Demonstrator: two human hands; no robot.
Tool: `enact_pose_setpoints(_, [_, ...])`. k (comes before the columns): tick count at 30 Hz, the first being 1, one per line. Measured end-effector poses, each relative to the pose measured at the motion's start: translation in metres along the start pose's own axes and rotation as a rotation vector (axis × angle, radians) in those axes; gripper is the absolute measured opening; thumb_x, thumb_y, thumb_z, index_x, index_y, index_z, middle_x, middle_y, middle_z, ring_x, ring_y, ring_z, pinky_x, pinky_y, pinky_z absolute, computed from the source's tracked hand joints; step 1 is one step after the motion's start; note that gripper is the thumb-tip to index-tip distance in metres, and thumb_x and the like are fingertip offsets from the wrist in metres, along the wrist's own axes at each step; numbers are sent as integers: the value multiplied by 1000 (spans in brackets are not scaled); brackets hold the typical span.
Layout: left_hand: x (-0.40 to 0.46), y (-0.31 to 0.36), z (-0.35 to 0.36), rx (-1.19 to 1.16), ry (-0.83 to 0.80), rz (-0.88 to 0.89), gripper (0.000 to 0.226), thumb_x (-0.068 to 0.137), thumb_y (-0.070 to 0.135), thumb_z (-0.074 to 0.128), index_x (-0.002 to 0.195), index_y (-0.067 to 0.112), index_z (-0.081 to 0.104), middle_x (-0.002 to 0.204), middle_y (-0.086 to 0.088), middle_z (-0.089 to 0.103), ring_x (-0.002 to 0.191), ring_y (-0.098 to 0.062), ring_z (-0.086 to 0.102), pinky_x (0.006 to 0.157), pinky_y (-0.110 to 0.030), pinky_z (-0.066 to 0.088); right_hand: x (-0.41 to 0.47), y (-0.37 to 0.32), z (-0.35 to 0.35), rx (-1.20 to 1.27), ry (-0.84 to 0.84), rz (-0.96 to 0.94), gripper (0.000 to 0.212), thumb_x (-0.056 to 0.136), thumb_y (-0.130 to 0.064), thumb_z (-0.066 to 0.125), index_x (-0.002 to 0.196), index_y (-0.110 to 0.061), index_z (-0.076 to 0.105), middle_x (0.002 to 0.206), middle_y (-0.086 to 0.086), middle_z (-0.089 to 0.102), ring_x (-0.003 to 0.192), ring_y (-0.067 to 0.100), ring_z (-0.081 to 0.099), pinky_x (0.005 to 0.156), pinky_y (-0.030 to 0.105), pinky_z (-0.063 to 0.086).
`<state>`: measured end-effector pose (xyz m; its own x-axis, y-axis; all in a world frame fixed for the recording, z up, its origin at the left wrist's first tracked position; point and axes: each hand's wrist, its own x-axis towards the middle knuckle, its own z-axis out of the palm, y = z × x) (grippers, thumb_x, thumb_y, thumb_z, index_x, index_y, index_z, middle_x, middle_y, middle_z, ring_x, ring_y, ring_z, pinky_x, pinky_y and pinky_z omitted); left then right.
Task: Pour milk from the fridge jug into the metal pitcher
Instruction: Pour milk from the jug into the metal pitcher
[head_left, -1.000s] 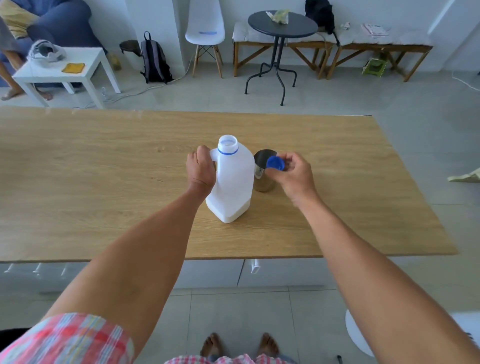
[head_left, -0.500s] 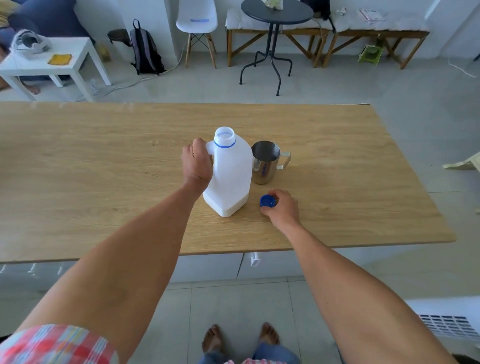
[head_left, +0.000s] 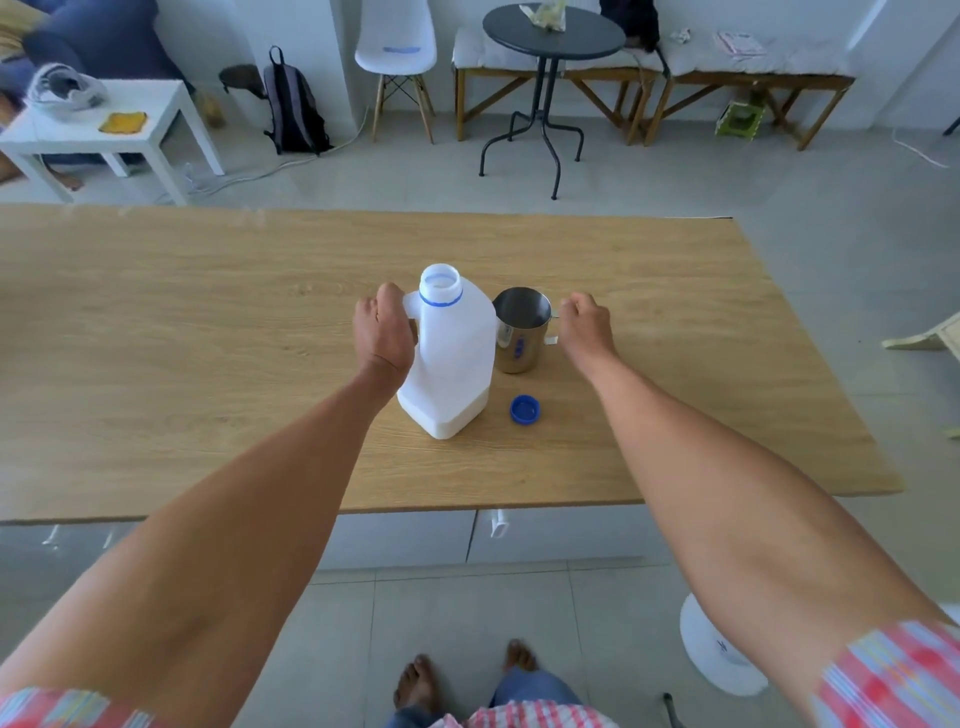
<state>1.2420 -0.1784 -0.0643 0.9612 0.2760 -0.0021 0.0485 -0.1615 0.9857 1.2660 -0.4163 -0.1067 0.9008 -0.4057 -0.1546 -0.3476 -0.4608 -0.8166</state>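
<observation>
A white plastic milk jug (head_left: 454, 358) stands upright and uncapped in the middle of the wooden table (head_left: 208, 364), with a little milk in its bottom. My left hand (head_left: 384, 332) grips its handle. Just right of the jug stands the metal pitcher (head_left: 519, 332), open and upright. My right hand (head_left: 584, 325) is at the pitcher's handle with its fingers curled round it; the handle is mostly hidden. The blue cap (head_left: 524, 409) lies on the table in front of the pitcher, top down.
The table's front edge (head_left: 467, 506) runs just before me and its right edge lies past my right arm. Beyond the table are a round dark table (head_left: 553, 31), a white chair (head_left: 397, 47), wooden benches, a backpack (head_left: 293, 104) and a white side table (head_left: 98, 130).
My right hand carried the blue cap down to the table, let it go, and moved up to the pitcher's handle. My left hand has stayed on the jug's handle.
</observation>
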Motion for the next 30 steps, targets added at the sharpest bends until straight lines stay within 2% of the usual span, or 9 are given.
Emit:
enact_pose_setpoints(2, [1,1,5,-19,10,-1,33,91,19,35,61,20,22,46,8,26,43,-9,23,43,-26,23,11,4,0,-37,-56,44,37,103,-22,37,121,0,61,118,17,56,89,29,55,69,29,48])
enact_pose_setpoints(3, [1,3,7,-7,14,6,28,86,23,35,61,20,22,52,-3,26,49,-15,22,45,-30,21,16,9,0,-44,-81,72,36,102,-23,37,118,-2,62,119,20,60,90,31,58,75,35,53])
enact_pose_setpoints(6, [4,12,14,82,17,37,28,83,26,36,61,15,23,62,-7,23,60,-19,20,50,-32,17,18,16,-1,-22,-152,105,37,102,-27,34,119,-6,59,116,14,62,98,36,68,83,49,58])
enact_pose_setpoints(9, [13,26,20,201,16,34,36,89,31,39,65,7,27,68,-8,25,65,-20,21,56,-36,19,14,14,-5,56,-218,124,33,104,-28,35,124,-10,54,110,5,59,79,20,71,72,40,54])
enact_pose_setpoints(12, [24,39,27,406,2,4,40,94,36,41,63,16,25,63,-2,26,60,-21,21,54,-34,21,19,17,-5,130,-218,117,26,104,-24,41,116,-9,57,100,1,57,66,14,70,62,33,51])
enact_pose_setpoints(17, [33,44,38,674,-68,29,46,96,43,35,65,9,38,62,-3,44,54,-25,38,52,-33,31,18,26,-5,229,-271,104,20,106,-17,46,99,-6,61,82,7,58,61,16,58,55,28,53])
enact_pose_setpoints(21, [34,40,45,789,-112,39,41,95,38,36,66,9,40,63,-3,45,55,-24,40,53,-32,31,15,28,-2,237,-296,68,31,106,-14,44,79,-10,58,74,5,56,56,14,48,53,28,45])
enact_pose_setpoints(24, [32,37,52,849,-157,40,38,95,34,37,65,11,37,64,-4,44,54,-22,38,53,-32,31,12,30,-1,198,-293,50,35,107,-19,44,75,-12,57,73,3,55,58,15,46,54,29,41])
enact_pose_setpoints(30, [35,31,64,938,-211,51,39,97,34,37,68,9,46,68,-6,48,56,-22,43,53,-31,33,9,34,2,184,-279,46,38,107,-25,47,71,-15,53,67,1,50,58,14,42,54,29,35])
